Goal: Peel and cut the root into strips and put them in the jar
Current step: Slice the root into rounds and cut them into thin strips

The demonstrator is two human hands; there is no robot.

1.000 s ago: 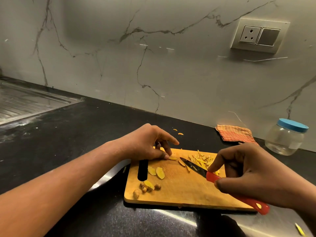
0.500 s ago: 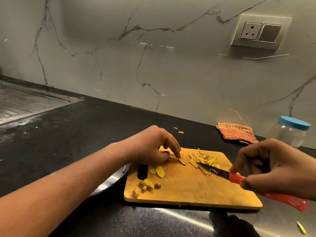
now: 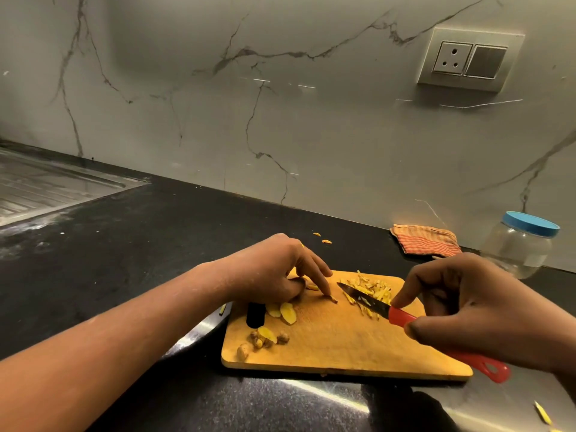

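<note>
Now right hand [image 3: 486, 310] grip clenched on red knife [image 3: 402, 314], blade aimed 10 o'clock toward root sliver [image 3: 333, 299] that left hand [image 3: 274, 269], grasping nothing, pins with straight index to steady it on board [image 3: 343, 347]; strips [image 3: 374, 289] piled 1 o'clock, lidded jar [image 3: 520, 247] 2 o'clock.

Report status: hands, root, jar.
Left hand presses a root piece on board. Right hand grips knife, blade over cut strips. Jar lid on.

Left forearm angled in, left hand [image 3: 274, 269] palm down, index fingertip [image 3: 327, 293] pressing down. Right hand [image 3: 486, 310] grips knife [image 3: 402, 316], forefinger extended.
</note>
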